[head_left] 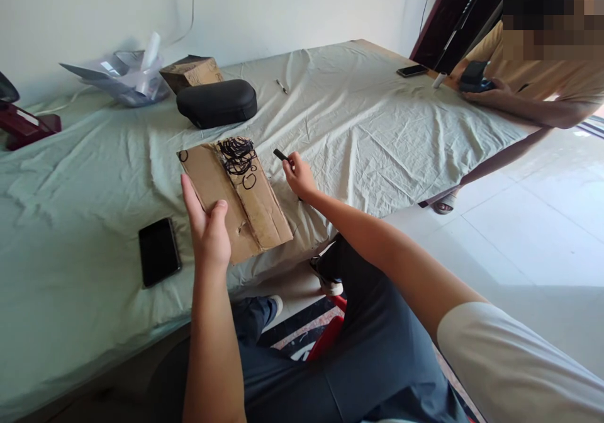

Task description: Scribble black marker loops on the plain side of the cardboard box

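My left hand grips a flat piece of cardboard by its near left edge, thumb on top and the other fingers along the side and partly hidden beneath. Black scribbles and a few small loops cover the cardboard's far right part, over a strip of brown tape. Just right of the cardboard, my right hand is closed around a black marker, whose dark end points up and to the left. The marker's other end is mostly hidden by the hand.
On the cloth-covered table lie a black phone, a black hard case, a cardboard box, a pen and a plastic basket. Another person at the right holds a dark device near a second phone.
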Demonstrator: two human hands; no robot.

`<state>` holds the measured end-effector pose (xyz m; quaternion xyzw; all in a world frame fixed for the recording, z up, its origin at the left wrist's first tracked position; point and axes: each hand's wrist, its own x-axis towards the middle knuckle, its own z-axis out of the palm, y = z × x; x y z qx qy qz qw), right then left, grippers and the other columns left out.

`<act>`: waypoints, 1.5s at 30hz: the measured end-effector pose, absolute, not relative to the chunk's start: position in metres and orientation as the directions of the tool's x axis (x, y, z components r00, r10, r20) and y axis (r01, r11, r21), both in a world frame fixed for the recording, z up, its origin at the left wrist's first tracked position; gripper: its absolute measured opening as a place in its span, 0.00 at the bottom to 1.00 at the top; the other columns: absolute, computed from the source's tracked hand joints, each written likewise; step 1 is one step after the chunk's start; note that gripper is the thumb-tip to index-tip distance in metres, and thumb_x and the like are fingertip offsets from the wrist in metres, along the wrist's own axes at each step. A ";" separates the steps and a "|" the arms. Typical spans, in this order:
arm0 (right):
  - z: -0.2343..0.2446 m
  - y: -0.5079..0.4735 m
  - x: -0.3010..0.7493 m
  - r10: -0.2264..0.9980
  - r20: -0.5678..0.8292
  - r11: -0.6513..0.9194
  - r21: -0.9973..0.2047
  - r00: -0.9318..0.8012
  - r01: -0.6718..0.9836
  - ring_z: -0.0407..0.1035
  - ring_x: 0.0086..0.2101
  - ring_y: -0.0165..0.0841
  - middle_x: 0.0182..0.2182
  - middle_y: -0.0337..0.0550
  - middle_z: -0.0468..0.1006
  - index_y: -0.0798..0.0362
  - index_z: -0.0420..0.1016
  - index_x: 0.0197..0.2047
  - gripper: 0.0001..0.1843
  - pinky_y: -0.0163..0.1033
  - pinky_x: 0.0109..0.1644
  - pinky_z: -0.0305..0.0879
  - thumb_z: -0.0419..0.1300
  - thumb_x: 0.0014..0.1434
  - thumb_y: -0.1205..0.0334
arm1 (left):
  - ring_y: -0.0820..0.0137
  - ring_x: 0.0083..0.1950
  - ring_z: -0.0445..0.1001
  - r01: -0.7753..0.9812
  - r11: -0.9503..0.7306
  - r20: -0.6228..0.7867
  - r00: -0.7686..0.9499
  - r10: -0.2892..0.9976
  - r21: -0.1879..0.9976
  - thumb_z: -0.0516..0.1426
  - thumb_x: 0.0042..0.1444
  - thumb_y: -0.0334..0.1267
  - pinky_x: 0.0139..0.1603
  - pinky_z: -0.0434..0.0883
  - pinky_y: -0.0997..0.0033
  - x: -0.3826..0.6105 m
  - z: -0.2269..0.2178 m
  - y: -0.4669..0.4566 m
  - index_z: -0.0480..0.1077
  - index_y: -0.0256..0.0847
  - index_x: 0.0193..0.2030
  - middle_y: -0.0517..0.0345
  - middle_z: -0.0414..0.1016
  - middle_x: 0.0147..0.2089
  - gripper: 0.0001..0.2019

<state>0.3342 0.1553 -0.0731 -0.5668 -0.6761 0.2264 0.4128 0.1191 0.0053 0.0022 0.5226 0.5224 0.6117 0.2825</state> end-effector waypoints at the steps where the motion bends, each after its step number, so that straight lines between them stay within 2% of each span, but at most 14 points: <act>1: -0.074 0.155 0.335 0.956 0.294 0.242 -0.796 0.005 0.555 0.72 0.41 0.38 0.43 0.44 0.77 0.44 0.61 0.46 0.08 0.42 0.47 0.64 0.47 0.79 0.52 | 0.59 0.93 0.47 0.201 -0.292 0.342 -0.291 0.893 0.935 0.60 0.62 0.39 0.92 0.49 0.57 0.120 0.002 0.005 0.46 0.42 0.90 0.47 0.46 0.92 0.51; 5: -0.076 0.155 0.338 0.960 0.273 0.205 -0.841 0.066 0.501 0.72 0.40 0.36 0.40 0.41 0.77 0.44 0.59 0.42 0.11 0.41 0.49 0.67 0.47 0.78 0.51 | 0.60 0.93 0.47 0.234 -0.293 0.352 -0.280 0.893 0.927 0.60 0.64 0.40 0.92 0.48 0.57 0.117 -0.001 0.004 0.48 0.48 0.90 0.52 0.49 0.92 0.49; 9: -0.077 0.155 0.337 0.956 0.285 0.226 -0.868 0.071 0.443 0.72 0.38 0.34 0.37 0.39 0.76 0.44 0.58 0.38 0.13 0.40 0.48 0.68 0.51 0.75 0.49 | 0.60 0.92 0.48 0.254 -0.292 0.359 -0.277 0.891 0.922 0.59 0.66 0.39 0.93 0.49 0.54 0.116 -0.002 0.004 0.49 0.53 0.89 0.58 0.47 0.93 0.46; 11: -0.078 0.154 0.336 0.958 0.281 0.233 -0.877 0.055 0.421 0.71 0.36 0.34 0.35 0.38 0.75 0.44 0.58 0.37 0.15 0.40 0.46 0.68 0.52 0.74 0.48 | 0.61 0.92 0.47 0.243 -0.286 0.349 -0.282 0.894 0.927 0.59 0.66 0.38 0.93 0.48 0.54 0.117 0.000 0.003 0.49 0.51 0.90 0.56 0.46 0.93 0.47; 15: -0.079 0.152 0.336 0.955 0.295 0.260 -0.879 0.027 0.400 0.70 0.34 0.32 0.34 0.38 0.75 0.45 0.61 0.36 0.16 0.39 0.45 0.68 0.55 0.73 0.47 | 0.61 0.92 0.49 0.208 -0.271 0.324 -0.290 0.900 0.940 0.60 0.63 0.39 0.92 0.50 0.58 0.121 0.007 0.000 0.44 0.36 0.90 0.43 0.44 0.93 0.52; 17: -0.080 0.152 0.336 0.952 0.305 0.275 -0.881 0.019 0.386 0.70 0.33 0.32 0.35 0.38 0.76 0.46 0.63 0.37 0.16 0.39 0.44 0.68 0.56 0.73 0.46 | 0.61 0.92 0.49 0.202 -0.266 0.318 -0.295 0.901 0.942 0.60 0.62 0.39 0.91 0.50 0.59 0.121 0.008 0.000 0.43 0.34 0.90 0.41 0.43 0.93 0.53; 23: -0.078 0.152 0.335 0.962 0.272 0.243 -0.861 0.002 0.447 0.71 0.34 0.33 0.35 0.39 0.77 0.45 0.64 0.37 0.14 0.39 0.44 0.69 0.57 0.72 0.48 | 0.62 0.92 0.48 0.217 -0.273 0.329 -0.295 0.897 0.937 0.60 0.63 0.39 0.91 0.50 0.57 0.120 0.004 0.001 0.48 0.48 0.90 0.52 0.46 0.93 0.50; 29: -0.076 0.153 0.335 0.966 0.258 0.226 -0.843 -0.001 0.488 0.70 0.35 0.36 0.30 0.37 0.73 0.45 0.62 0.33 0.13 0.41 0.47 0.69 0.58 0.69 0.53 | 0.61 0.92 0.48 0.219 -0.276 0.333 -0.298 0.895 0.936 0.60 0.62 0.39 0.91 0.50 0.59 0.120 0.004 0.001 0.48 0.43 0.90 0.48 0.47 0.92 0.50; 34: -0.075 0.154 0.337 0.964 0.264 0.239 -0.835 -0.020 0.495 0.69 0.34 0.36 0.29 0.37 0.71 0.44 0.60 0.32 0.11 0.41 0.47 0.68 0.57 0.66 0.56 | 0.61 0.92 0.47 0.195 -0.276 0.325 -0.294 0.899 0.941 0.59 0.63 0.39 0.92 0.49 0.55 0.120 0.004 0.001 0.48 0.48 0.90 0.52 0.47 0.92 0.49; 41: -0.064 0.155 0.340 0.939 0.339 0.330 -0.831 -0.062 0.448 0.67 0.35 0.36 0.32 0.37 0.69 0.44 0.58 0.35 0.09 0.41 0.46 0.69 0.56 0.64 0.59 | 0.59 0.92 0.48 0.216 -0.280 0.335 -0.292 0.896 0.935 0.59 0.62 0.38 0.92 0.51 0.55 0.119 0.004 0.002 0.50 0.47 0.89 0.51 0.48 0.92 0.48; 45: -0.062 0.155 0.340 0.930 0.363 0.355 -0.837 -0.063 0.416 0.65 0.35 0.36 0.33 0.37 0.67 0.44 0.57 0.37 0.09 0.42 0.47 0.70 0.57 0.63 0.61 | 0.56 0.92 0.49 0.227 -0.283 0.341 -0.283 0.897 0.932 0.59 0.65 0.39 0.92 0.51 0.51 0.117 0.002 0.002 0.50 0.52 0.89 0.55 0.48 0.92 0.46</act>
